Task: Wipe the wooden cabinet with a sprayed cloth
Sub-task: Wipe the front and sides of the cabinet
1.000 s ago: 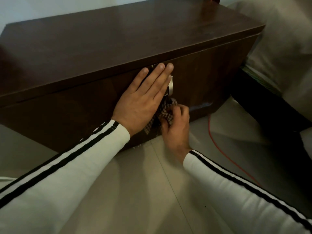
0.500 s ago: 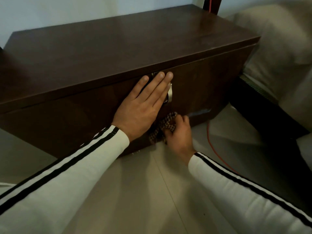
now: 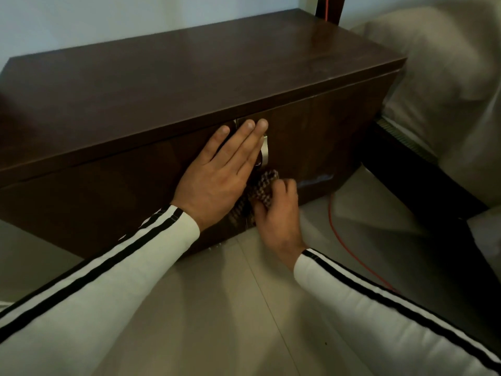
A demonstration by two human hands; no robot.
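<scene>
**Cloth low on the cabinet front, flat palm beside it**

While the person crouches before it, the wooden cabinet (image 3: 168,85) stands on the pale tiled floor (image 3: 222,308) against a light wall, its dark top bare and glossy. Both doors on the front face are closed, so nothing of the inside can be seen.

Starting at the left, a white sleeve with black stripes (image 3: 103,270) reaches in from the lower corner. The left hand (image 3: 217,175) lies flat against the cabinet front where the two doors meet, fingers (image 3: 245,142) stretched straight and close together, tips just under the overhanging top edge. It grips nothing; the palm only presses on the wood. Partly hidden under those fingers is a metal handle (image 3: 265,151), upright on the door.

Just right of and below that hand is the cloth (image 3: 264,188), a small checked rag in brown and cream, bunched up and pressed against the lower part of the right door, near the bottom edge. The right hand (image 3: 279,210) has it, fingers curled closed around the wad, knuckles toward the camera. The two hands are touching or nearly so; the cloth sits between them.

Further right on the same door is a pale scuffed patch (image 3: 315,181) low on the wood. A thin red cable (image 3: 344,240) runs across the floor beside the cabinet's right end. Beyond that is a beige upholstered seat (image 3: 447,77) with a dark base.
</scene>
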